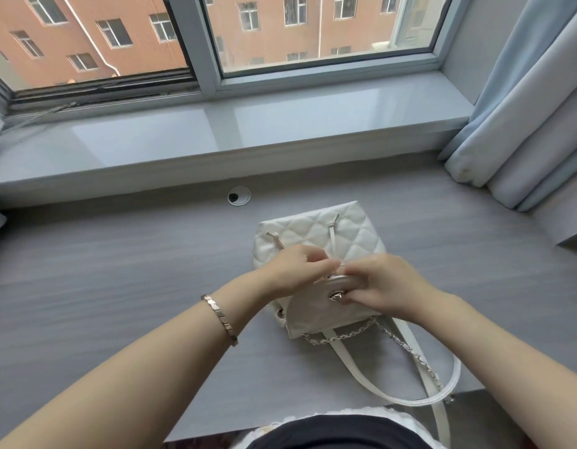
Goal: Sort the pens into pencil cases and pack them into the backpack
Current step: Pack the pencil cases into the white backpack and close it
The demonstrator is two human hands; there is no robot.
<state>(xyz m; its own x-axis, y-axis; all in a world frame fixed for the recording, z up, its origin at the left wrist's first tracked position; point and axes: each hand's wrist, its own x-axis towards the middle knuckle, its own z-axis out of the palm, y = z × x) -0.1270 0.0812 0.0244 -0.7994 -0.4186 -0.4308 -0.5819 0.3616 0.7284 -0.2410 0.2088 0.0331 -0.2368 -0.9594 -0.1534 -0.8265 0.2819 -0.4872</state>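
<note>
Now, desk: we are working at a grey wood-grain desk [118,260] with a round cable hole [238,196].
Backpack: we are keeping the white quilted backpack [316,234] lying mid-desk, its straps [407,358] trailing toward us.
Left hand [292,270]: we are pinching its fingers closed at the flap's top edge.
Right hand [382,283]: we are curling it closed over the flap, thumb beside the metal clasp [335,297].
Room: we are facing a glossy windowsill [215,134], a window [313,27] and a pale curtain [533,108].

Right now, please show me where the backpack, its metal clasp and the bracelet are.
backpack [316,234]: head view, on its quilted white body.
metal clasp [335,297]: head view, on the silver lock on the flap.
bracelet [220,316]: head view, on the band around the left wrist.
</note>
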